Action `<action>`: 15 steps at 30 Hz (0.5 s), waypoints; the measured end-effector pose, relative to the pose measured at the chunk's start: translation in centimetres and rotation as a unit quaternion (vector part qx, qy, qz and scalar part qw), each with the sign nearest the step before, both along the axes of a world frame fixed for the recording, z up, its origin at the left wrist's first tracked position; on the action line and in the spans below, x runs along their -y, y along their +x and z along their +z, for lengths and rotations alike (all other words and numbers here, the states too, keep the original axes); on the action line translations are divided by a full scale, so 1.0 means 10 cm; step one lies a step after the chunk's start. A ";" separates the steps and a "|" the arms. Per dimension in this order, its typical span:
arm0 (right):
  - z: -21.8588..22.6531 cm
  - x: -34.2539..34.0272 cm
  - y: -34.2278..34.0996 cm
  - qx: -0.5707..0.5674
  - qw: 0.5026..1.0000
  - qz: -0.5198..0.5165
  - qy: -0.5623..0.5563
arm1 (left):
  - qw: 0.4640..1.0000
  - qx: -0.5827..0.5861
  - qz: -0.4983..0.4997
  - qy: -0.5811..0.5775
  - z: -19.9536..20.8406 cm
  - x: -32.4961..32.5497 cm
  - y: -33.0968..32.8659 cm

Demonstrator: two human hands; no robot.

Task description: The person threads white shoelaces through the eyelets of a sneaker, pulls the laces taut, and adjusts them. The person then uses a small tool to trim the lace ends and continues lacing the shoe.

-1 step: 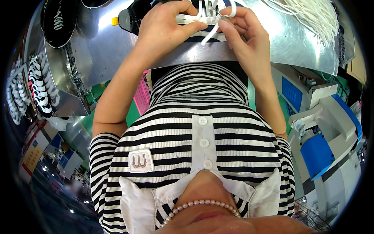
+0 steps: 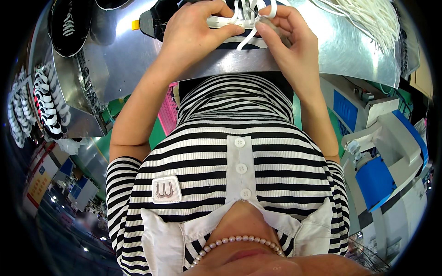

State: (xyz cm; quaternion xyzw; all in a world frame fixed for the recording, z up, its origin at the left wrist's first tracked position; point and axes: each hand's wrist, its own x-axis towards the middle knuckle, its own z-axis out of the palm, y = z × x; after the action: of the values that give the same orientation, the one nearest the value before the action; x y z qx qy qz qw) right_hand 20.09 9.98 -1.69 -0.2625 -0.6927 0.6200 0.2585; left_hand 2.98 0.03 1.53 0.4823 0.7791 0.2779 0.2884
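A dark shoe (image 2: 159,23) with white parts and a yellow tab lies sideways on the metal bench at the top edge, partly out of view. My left hand (image 2: 193,32) grips its upper beside the white eyelet strip (image 2: 220,22), thumb pressed on the strip. My right hand (image 2: 294,41) pinches a white shoelace (image 2: 247,39) between thumb and fingers over the shoe's opening. The lace's loose end hangs toward me. A thin metal piece (image 2: 251,10) shows by the right fingertips; its full shape is hidden.
A bundle of white laces (image 2: 368,20) lies at the right of the metal bench (image 2: 124,69). Black shoes (image 2: 69,27) stand at the far left. Below them hang black-and-white shoe parts (image 2: 46,101). A grey and blue machine (image 2: 377,179) stands at my right.
My right hand has shifted very slightly up and left, and the lace's loose end has moved a little with it. My left hand stays in place.
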 end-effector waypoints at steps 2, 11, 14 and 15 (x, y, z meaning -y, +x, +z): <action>0.08 -0.04 -0.06 0.014 1.000 -0.014 -0.019 | 0.998 0.055 -0.009 0.021 -0.05 0.02 -0.07; 0.01 -0.10 -0.20 -0.007 0.991 -0.037 0.129 | 0.999 0.022 -0.017 0.042 0.00 0.05 -0.02; -0.03 -0.09 -0.24 -0.001 0.987 -0.057 0.153 | 0.993 -0.076 -0.036 0.076 -0.07 0.05 -0.02; -0.02 -0.08 -0.22 0.015 0.989 -0.057 0.137 | 0.995 -0.069 -0.033 0.068 -0.05 0.05 0.00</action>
State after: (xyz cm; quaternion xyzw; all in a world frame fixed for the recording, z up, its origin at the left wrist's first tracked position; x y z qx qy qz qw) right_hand 17.94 10.81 -1.91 -0.2733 -0.7585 0.4995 0.3168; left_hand 2.93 -0.43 1.03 0.5445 0.7602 0.2860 0.2096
